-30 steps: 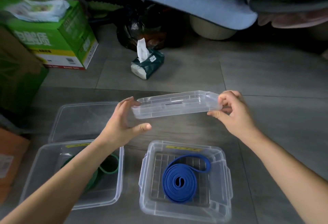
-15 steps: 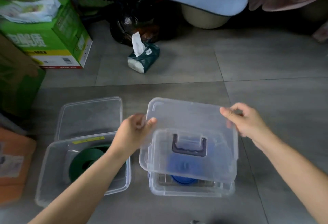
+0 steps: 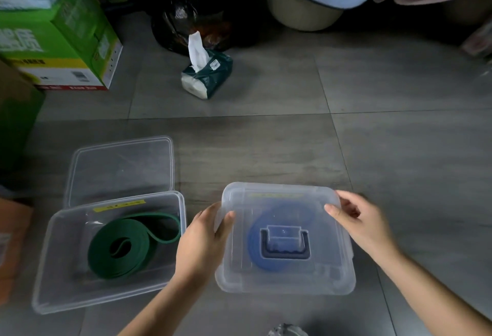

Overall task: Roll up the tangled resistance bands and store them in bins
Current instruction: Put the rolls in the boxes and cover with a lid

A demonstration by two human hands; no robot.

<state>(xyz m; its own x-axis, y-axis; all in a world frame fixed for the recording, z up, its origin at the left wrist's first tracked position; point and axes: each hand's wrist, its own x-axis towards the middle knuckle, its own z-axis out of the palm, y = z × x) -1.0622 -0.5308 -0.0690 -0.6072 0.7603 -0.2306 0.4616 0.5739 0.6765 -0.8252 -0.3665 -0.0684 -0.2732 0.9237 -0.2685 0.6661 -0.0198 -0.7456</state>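
Lower center: my left hand (image 3: 202, 239) and right hand (image 3: 359, 223) pinch the lid (image 3: 285, 202) by its side edges; looks light, thin, flexy, slick, so I'd press evenly near corners.

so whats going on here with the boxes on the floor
A person is closing up a bin. The left hand and right hand grip opposite edges of a clear lid sitting on the right bin, with a rolled blue band inside. Whether the lid is snapped shut is unclear. Beside it, the left bin stands open with a rolled green band inside, and its own lid lies on the floor behind it.
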